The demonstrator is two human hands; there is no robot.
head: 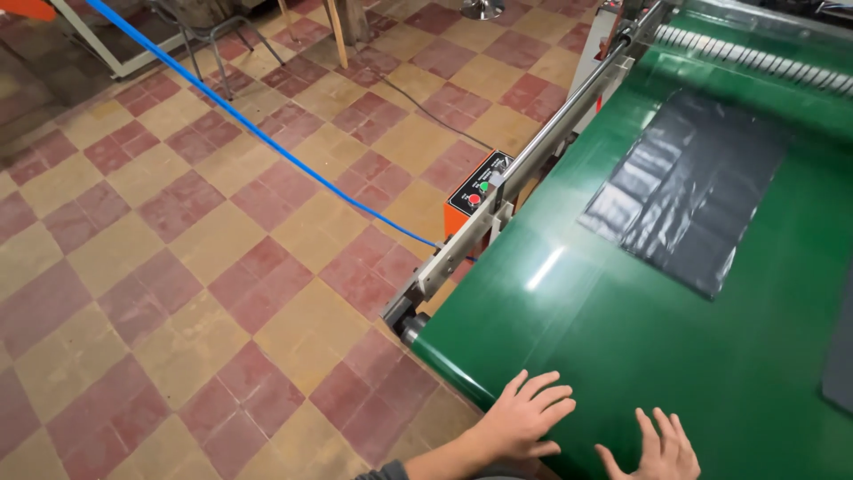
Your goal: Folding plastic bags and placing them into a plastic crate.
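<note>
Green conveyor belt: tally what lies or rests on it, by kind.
Dark plastic sheets: 2, one in full view, one cut off at the right edge
Hands flat on the belt: 2, left hand, right hand
Total: 4

Green belt (640, 338): wide, smooth, shiny, flat on machine, runs from near edge up to far rollers. Light glints on it.

Left hand (526, 411): flat, palm down, fingers spread, resting on near edge of green belt.

Right hand (662, 449): flat too, fingers spread, on belt just beside left hand.

Dark plastic sheet (689, 191): see-through grey, flat, a bit crinkly, lies on belt, well apart from both hands.
</note>
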